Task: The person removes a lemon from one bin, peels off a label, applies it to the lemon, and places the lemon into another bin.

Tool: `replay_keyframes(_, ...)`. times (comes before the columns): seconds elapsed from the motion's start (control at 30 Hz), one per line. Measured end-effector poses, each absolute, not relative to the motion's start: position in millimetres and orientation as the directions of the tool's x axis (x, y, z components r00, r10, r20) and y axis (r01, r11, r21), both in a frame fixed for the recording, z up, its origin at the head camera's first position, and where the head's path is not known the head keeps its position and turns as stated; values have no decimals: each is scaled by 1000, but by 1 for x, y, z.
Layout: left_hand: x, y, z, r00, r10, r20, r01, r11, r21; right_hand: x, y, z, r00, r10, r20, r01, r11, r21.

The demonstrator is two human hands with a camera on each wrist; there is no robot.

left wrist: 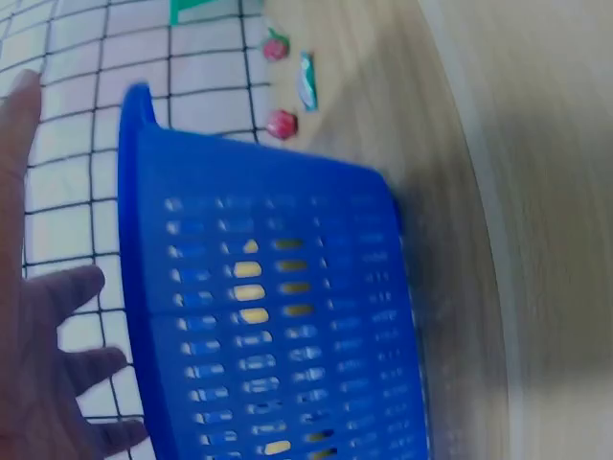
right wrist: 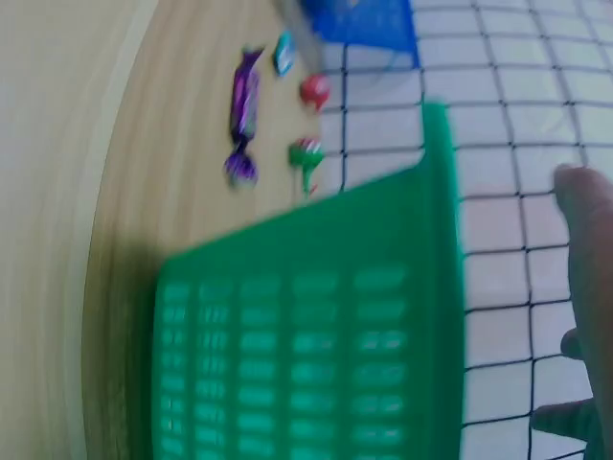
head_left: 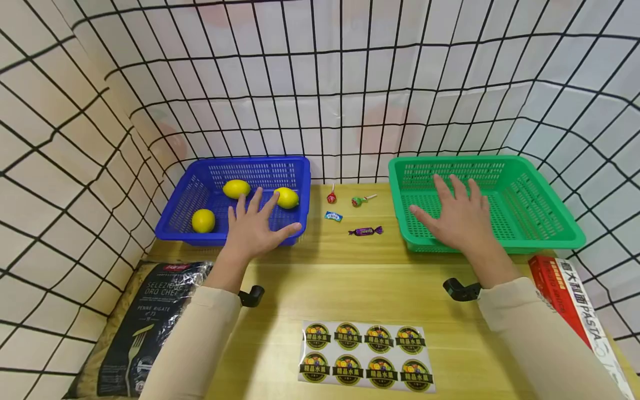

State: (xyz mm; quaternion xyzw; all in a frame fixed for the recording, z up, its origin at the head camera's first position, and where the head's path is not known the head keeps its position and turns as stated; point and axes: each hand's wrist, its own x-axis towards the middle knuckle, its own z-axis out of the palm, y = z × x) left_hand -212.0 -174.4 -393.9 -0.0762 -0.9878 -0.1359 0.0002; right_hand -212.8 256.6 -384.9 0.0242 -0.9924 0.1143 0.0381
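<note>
My left hand (head_left: 253, 228) hovers with spread fingers over the near right part of a blue basket (head_left: 172, 219). Inside that basket lie three yellow lemons: one at the back (head_left: 236, 189), one on the right (head_left: 287, 198) by my fingertips, and one at the front left (head_left: 203, 221). Over the green basket (head_left: 550, 222), my right hand (head_left: 462, 219) is held out with its fingers apart, holding nothing. Between the baskets lie a red lollipop (head_left: 331, 196), a green lollipop (head_left: 357, 201), a small blue-wrapped candy (head_left: 333, 216) and a purple-wrapped candy (head_left: 365, 231).
A sheet of round fruit stickers (head_left: 367, 356) lies at the table's near middle. A penne bag (head_left: 150, 322) is under my left forearm; a red-and-white pasta box (head_left: 565, 300) lies at right. Black wire mesh (head_left: 341, 100) encloses the back and sides.
</note>
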Motion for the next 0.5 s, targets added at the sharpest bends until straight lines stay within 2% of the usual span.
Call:
replay_keyframes(0.17,-200,-171,-392,-960,251,128,280,896,344,-193,241,-378,-966,-78,248,-156,937,-313)
replay_keyframes(0.3,-194,-173,-390,-941,298,159,338,848,409,-174,220,-383,-889,-121,442,-310,869,-385)
replay_keyframes(0.4,-195,-177,-388,-935,317,156,354,834,423,-163,200,-394,-799,-190,570,-443,828,-344)
replay_keyframes(0.5,-201,-183,-386,-936,325,137,351,827,439,-155,180,-406,-733,-260,629,-538,787,-302)
